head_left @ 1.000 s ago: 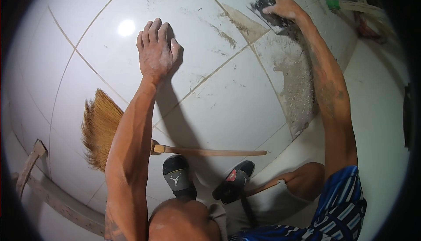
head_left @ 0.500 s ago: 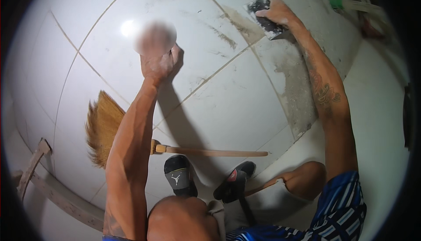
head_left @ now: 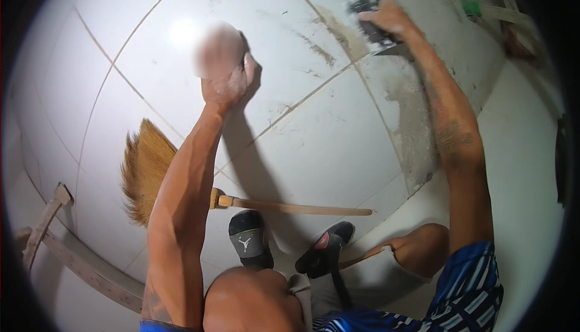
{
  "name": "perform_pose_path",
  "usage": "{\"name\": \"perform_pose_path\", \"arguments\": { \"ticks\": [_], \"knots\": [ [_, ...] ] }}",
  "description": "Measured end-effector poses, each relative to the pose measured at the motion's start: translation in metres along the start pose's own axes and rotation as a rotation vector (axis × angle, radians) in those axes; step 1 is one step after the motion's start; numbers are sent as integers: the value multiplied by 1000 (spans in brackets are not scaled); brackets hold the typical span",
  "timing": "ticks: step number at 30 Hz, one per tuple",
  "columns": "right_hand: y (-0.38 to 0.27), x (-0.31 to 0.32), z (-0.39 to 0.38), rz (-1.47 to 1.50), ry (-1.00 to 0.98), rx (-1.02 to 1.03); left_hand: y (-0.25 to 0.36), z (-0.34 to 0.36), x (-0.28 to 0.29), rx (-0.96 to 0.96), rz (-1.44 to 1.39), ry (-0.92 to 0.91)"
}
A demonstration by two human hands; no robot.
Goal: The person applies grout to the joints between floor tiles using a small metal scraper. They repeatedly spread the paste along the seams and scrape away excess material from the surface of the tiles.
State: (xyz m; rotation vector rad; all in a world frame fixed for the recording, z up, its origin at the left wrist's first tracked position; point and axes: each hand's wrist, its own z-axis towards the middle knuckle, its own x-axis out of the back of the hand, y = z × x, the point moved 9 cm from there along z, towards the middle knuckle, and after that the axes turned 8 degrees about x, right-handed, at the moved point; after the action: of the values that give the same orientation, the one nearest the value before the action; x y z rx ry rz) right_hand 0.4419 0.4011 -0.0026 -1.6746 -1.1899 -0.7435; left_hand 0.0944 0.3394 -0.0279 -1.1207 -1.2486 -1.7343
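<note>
My right hand (head_left: 389, 19) is closed round a flat dark scraper (head_left: 373, 27) smeared with white. It presses the scraper to the white tiled floor (head_left: 326, 132), beside a joint with grey, wet-looking residue (head_left: 343, 35). My left hand (head_left: 228, 84) is at the tile surface farther left, near a bright glare. A round blur covers its fingers, so whether anything is in them is hidden. Below my left forearm lies a broom (head_left: 148, 166) with straw bristles, its wooden handle (head_left: 296, 209) stretching right in front of my feet.
A larger grey smear (head_left: 414, 129) marks the floor under my right forearm. A wooden frame (head_left: 90, 274) stands at lower left. At upper right lies a pale stick with a green band (head_left: 471, 9). My slippers (head_left: 249, 238) are close to the broom handle.
My right hand has shifted slightly right with the scraper, which now looks motion-blurred. My left hand also sits a little farther right, while the whole view has moved slightly.
</note>
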Motion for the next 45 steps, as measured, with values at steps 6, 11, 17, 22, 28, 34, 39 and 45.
{"name": "perform_pose_path", "arguments": {
  "ticks": [6,11,17,22,28,34,39,45],
  "knots": [
    [-29,-28,15,-157,-8,-1,-5,-6,-1,4,23,-32],
    [35,-22,15,154,-37,-55,20,3,-3,-1,-30,-18],
    [-22,-7,21,-61,50,62,2,1,0,9,-15,2],
    [-20,-26,37,-205,73,33,10,1,-2,-16,-34,1],
    [38,-11,22,291,116,-40,25,5,-1,-24,-52,15],
    [-13,-17,37,-67,-8,40,-2,1,-3,-6,25,9],
    [-9,-35,31,-52,2,10,10,-6,-5,-29,-11,-3],
    [7,-23,21,236,-56,-74,15,1,-1,-25,-34,30]
  ]
}}
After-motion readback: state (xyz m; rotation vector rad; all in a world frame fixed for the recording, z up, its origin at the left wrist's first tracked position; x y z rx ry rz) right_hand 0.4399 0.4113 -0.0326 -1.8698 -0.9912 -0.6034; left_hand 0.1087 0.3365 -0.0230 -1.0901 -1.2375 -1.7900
